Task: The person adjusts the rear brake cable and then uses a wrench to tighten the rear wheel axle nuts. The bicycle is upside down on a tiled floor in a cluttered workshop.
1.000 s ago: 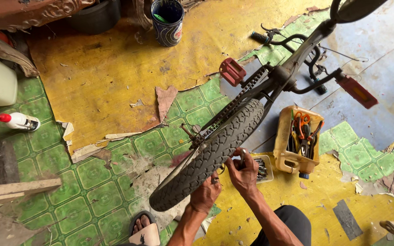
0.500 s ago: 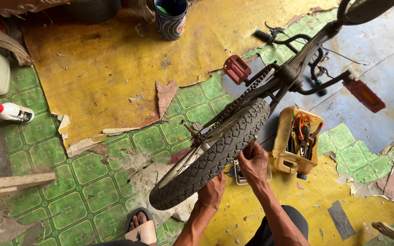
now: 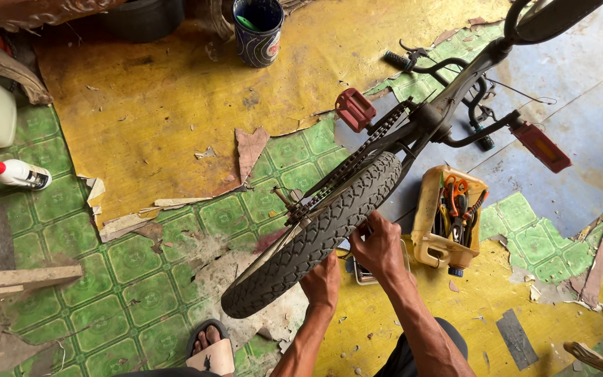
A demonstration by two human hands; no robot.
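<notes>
Kneeling over torn green and yellow floor covering (image 3: 141, 258), bike upside down.

Right hand (image 3: 380, 246) closed around the tyre (image 3: 315, 234) of the rear wheel from the near side; left hand (image 3: 322, 283) pressed flat against the tyre lower down (fingers hidden behind it). Yellow tool tub (image 3: 428, 237) just right, painted can (image 3: 257, 31) well apart.

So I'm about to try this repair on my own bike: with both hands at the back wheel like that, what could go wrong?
Fingers could get pinched: the right hand and the left hand press at the tyre, close to the bare chain and spokes. The bike stands upside down, so a hard push might tip it onto the yellow tool tub beside it. Torn floor covering and scraps could snag a foot.
</notes>
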